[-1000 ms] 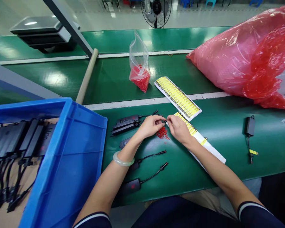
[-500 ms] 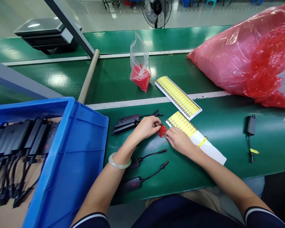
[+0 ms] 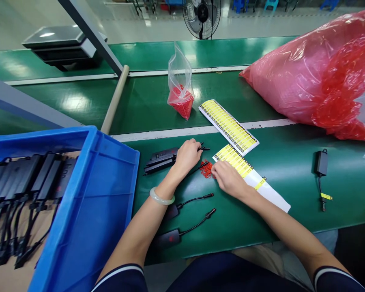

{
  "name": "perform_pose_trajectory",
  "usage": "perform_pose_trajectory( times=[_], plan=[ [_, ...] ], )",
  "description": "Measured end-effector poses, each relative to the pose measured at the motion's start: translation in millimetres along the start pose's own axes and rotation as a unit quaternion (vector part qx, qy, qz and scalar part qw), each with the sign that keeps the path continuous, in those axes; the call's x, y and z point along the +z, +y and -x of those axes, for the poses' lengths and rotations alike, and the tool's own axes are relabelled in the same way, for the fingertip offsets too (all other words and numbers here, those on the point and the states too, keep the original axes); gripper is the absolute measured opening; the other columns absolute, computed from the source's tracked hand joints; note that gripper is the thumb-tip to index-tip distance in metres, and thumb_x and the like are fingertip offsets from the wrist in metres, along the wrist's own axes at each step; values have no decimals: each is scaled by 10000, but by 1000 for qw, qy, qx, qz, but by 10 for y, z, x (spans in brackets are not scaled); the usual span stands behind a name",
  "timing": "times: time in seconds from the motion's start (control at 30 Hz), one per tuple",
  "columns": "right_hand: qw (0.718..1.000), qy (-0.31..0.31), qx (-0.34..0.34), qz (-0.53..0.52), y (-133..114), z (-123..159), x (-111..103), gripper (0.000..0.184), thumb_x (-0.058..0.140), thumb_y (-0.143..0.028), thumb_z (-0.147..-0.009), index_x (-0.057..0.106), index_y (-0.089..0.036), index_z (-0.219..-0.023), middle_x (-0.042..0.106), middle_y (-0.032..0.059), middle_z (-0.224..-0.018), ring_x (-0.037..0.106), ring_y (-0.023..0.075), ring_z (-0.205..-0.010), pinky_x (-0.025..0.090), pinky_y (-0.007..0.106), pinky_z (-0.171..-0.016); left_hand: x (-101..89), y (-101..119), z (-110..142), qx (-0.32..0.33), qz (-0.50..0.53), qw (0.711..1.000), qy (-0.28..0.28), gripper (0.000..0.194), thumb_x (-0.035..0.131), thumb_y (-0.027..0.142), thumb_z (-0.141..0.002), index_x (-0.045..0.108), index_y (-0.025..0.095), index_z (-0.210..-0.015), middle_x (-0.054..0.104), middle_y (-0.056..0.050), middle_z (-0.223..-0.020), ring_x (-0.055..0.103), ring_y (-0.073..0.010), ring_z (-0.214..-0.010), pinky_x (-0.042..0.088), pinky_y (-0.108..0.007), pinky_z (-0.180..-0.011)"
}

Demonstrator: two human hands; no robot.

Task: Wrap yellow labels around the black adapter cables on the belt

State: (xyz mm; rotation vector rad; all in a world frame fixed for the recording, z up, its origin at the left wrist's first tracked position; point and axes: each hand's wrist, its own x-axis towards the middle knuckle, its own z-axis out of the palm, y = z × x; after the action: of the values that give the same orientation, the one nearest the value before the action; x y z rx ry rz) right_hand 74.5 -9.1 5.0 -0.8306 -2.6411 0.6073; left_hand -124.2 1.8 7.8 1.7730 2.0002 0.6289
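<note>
My left hand (image 3: 187, 155) is closed at the thin black cable ends of two black box-shaped devices (image 3: 162, 157), its fingertips on a cable. Below it, another cable runs out from under the wrist to the small pile of red rings (image 3: 206, 169). My right hand (image 3: 229, 178) has its fingers pinched together at the right edge of that pile; whatever lies between the fingertips is hidden. Two more black devices with short cables, the nearer one (image 3: 169, 238) in full view and the other (image 3: 172, 211) partly behind my left forearm, lie nearer me.
A blue crate (image 3: 115, 178) at left holds several black devices. Yellow label sheets (image 3: 231, 125) lie beyond my right hand. A clear bag of red rings (image 3: 182, 101) stands farther back. At right are a labelled device (image 3: 321, 162) and a big red plastic bag (image 3: 298, 77).
My left hand has moved up and left from the red rings to the cable ends, uncovering the cable beside the pile. My right hand has stayed by the rings.
</note>
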Motion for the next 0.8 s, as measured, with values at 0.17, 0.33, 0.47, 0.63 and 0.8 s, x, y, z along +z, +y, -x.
perform_pose_trajectory(
  times=[0.17, 0.33, 0.47, 0.63, 0.8],
  plan=[
    [991, 91, 83, -50, 218, -396, -11, 124, 450, -154, -945, 564, -201, -928, 652, 50, -850, 598, 210, -800, 454, 320, -730, -67, -32, 55, 14, 129, 989, -74, 122, 622, 242, -807, 677, 169, -887, 703, -40, -784, 648, -188, -751, 497, -301, -717],
    [986, 119, 89, -75, 255, -532, 55, 80, 501, -159, -916, 563, -209, -917, 659, 51, -847, 608, 220, -806, 459, 327, -745, -118, -52, 87, 15, 242, 961, -135, 304, 624, 282, -795, 660, 116, -1047, 674, -24, -730, 613, -138, -652, 482, -249, -623],
    [987, 117, 73, -88, 228, -490, 64, 87, 487, -157, -919, 544, -217, -947, 659, 46, -872, 618, 211, -822, 475, 316, -743, -133, -39, 87, 8, 281, 947, -153, 319, 633, 278, -782, 690, 118, -1051, 609, 7, -654, 531, -108, -569, 421, -232, -559],
    [989, 115, 46, -74, 209, -464, 42, 92, 453, -165, -940, 527, -212, -970, 649, 63, -900, 599, 220, -826, 476, 329, -746, -133, -50, 94, 2, 294, 942, -163, 264, 657, 251, -753, 723, 131, -980, 563, 27, -596, 477, -99, -535, 373, -223, -519],
    [993, 109, 2, -42, 163, -440, 48, 162, 391, -136, -958, 538, -196, -990, 641, 106, -941, 559, 255, -883, 458, 371, -799, -89, -83, 119, -12, 293, 945, -144, 237, 645, 275, -754, 719, 128, -925, 557, 30, -581, 478, -99, -512, 363, -226, -511]
  ],
)
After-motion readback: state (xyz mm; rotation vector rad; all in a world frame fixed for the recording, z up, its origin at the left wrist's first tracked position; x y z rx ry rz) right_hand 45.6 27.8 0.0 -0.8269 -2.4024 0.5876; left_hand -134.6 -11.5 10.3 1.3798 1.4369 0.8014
